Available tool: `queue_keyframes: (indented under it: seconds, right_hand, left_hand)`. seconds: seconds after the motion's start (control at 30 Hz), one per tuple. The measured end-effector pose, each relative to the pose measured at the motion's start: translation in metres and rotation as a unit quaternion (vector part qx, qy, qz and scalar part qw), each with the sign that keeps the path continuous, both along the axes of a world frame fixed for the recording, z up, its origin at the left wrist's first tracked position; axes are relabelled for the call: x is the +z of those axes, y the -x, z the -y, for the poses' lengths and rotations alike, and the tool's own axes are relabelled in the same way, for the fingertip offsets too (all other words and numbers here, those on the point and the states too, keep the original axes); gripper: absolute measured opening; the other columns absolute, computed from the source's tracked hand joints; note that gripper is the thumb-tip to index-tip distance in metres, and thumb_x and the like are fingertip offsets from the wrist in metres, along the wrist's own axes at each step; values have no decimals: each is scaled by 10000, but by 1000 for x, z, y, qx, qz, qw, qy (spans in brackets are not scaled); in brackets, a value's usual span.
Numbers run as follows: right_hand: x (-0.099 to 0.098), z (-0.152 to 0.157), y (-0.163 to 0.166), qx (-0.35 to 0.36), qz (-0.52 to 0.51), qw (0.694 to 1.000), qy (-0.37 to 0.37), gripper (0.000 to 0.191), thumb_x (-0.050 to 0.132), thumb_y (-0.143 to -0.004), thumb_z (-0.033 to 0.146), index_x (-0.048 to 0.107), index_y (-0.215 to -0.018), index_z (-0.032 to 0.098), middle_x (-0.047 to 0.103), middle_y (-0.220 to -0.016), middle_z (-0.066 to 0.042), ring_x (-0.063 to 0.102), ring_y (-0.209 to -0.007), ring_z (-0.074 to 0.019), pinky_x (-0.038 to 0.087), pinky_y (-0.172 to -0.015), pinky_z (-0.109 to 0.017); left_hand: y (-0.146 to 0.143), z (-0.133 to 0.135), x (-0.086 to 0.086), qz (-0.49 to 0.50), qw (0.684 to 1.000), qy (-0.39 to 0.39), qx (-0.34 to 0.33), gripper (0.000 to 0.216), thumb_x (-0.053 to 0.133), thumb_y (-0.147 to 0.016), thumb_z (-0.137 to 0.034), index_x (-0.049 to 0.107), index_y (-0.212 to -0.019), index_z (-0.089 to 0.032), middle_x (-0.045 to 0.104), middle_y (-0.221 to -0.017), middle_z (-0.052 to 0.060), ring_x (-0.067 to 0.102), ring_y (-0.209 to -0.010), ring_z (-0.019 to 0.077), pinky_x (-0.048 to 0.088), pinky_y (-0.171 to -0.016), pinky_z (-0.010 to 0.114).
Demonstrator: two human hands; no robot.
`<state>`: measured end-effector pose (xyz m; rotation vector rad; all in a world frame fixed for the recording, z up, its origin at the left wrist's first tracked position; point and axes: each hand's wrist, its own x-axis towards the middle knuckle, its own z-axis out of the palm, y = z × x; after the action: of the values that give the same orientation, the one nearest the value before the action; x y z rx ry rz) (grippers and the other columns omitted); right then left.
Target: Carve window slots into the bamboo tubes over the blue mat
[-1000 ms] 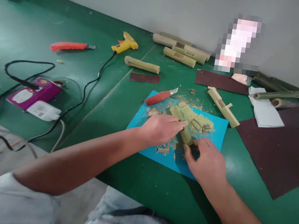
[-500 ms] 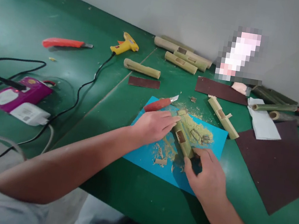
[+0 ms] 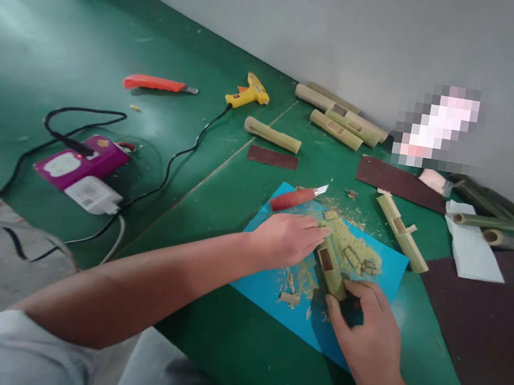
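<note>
In the head view, the person's left hand and right hand are both at one bamboo tube, which lies slanted above the blue sheet on the green counter. The tube has a rectangular opening cut in its upper side, and this opening is visible between the two hands. The right hand grips the near end, with the thumb on one side and the fingers bent on the other. The fingers of the left hand are curled together at the far end; their inner side is hidden, so I cannot tell if they are gripping the tube or only resting there. Pale shavings are spread on the sheet, mostly to the right of the tube. A red-handled knife lies beyond the left hand, with its blade pointing away. To the right, a notched bamboo piece lies near the sheet's edge, and further to the right is a dark brown sheet, partly under a white paper. Well apart on the left, there are a yellow glue gun, an orange cutter and a purple power box.
</note>
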<state>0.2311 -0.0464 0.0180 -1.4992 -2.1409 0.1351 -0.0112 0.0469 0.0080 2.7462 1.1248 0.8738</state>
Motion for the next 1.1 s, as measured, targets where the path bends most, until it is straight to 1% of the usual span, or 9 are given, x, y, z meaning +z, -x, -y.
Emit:
queue_keyframes:
  seconds: [0.1, 0.2, 0.3, 0.37, 0.47, 0.67, 0.87, 0.97, 1.1]
  right_hand:
    - [-2, -1, 0, 4, 13, 1000, -9, 234, 632, -957, 447, 635, -1025, 223, 728, -964, -85, 729, -887, -261, 613, -754, -413]
    - [-2, -3, -1, 12, 17, 1000, -23, 248, 624, -956, 455, 644, -1009, 213, 727, -953, -94, 720, -871, -261, 604, -761, -419]
    - [-2, -3, -3, 3, 28, 999, -28, 248, 609, -964, 450, 657, -1020, 213, 737, -975, -108, 709, -875, -270, 588, -757, -427]
    - [-2, -2, -5, -5, 29, 999, -24, 245, 614, -963, 459, 658, -995, 220, 734, -968, -104, 703, -885, -268, 585, -788, -428]
    - [-2, -1, -7, -15, 31, 999, -16, 248, 603, -971, 461, 660, -987, 220, 726, -946, -90, 700, -891, -266, 577, -780, -413]
    - [-2, -1, -10, -23, 25, 999, -1, 265, 605, -968, 481, 665, -960, 223, 721, -930, -79, 698, -887, -256, 572, -779, -400]
    - [-3, -1, -10, -28, 24, 999, 0, 298, 598, -974, 497, 675, -987, 209, 727, -959, -85, 702, -914, -268, 574, -797, -409]
    - [-3, -2, -10, -26, 30, 999, -1, 315, 597, -976, 506, 679, -1005, 203, 728, -973, -91, 703, -930, -279, 578, -805, -422]
    - [-3, -4, -9, -28, 31, 999, -8, 335, 626, -952, 531, 681, -1020, 208, 732, -986, -94, 704, -940, -290, 582, -819, -444]
  left_hand:
    - [1, 0, 0, -15, 1000, 7, 2, 350, 427, -1089, -257, 713, -1248, -133, 750, -863, 64, 740, -791, 192, 620, -697, 305]
    - [3, -2, 0, -18, 1000, -3, 4, 351, 422, -1090, -261, 717, -1236, -141, 737, -847, 61, 733, -799, 188, 610, -696, 296]
    - [5, -4, 2, -21, 1000, 7, 5, 358, 405, -1093, -255, 723, -1219, -149, 724, -837, 54, 726, -810, 173, 588, -674, 266]
    - [6, -6, 3, -18, 1000, 16, 8, 360, 402, -1094, -258, 727, -1216, -163, 722, -834, 47, 722, -812, 163, 572, -658, 249]
    - [6, -8, 1, 2, 1000, 15, 9, 354, 418, -1092, -277, 729, -1229, -178, 722, -830, 44, 720, -807, 159, 559, -651, 242]
    - [4, -12, -5, 3, 1000, 9, 1, 358, 419, -1085, -291, 748, -1173, -183, 746, -901, 65, 724, -840, 170, 574, -691, 262]
    - [3, -13, -4, 13, 1000, 20, -5, 375, 408, -1092, -300, 734, -1215, -160, 753, -927, 84, 738, -879, 194, 593, -723, 288]
    - [1, -13, -1, 5, 999, 32, -1, 360, 421, -1085, -287, 738, -1206, -166, 744, -912, 79, 735, -861, 191, 588, -711, 280]
    - [-3, -13, 0, 2, 999, 42, 6, 350, 439, -1080, -291, 747, -1192, -171, 744, -941, 83, 730, -866, 187, 585, -717, 269]
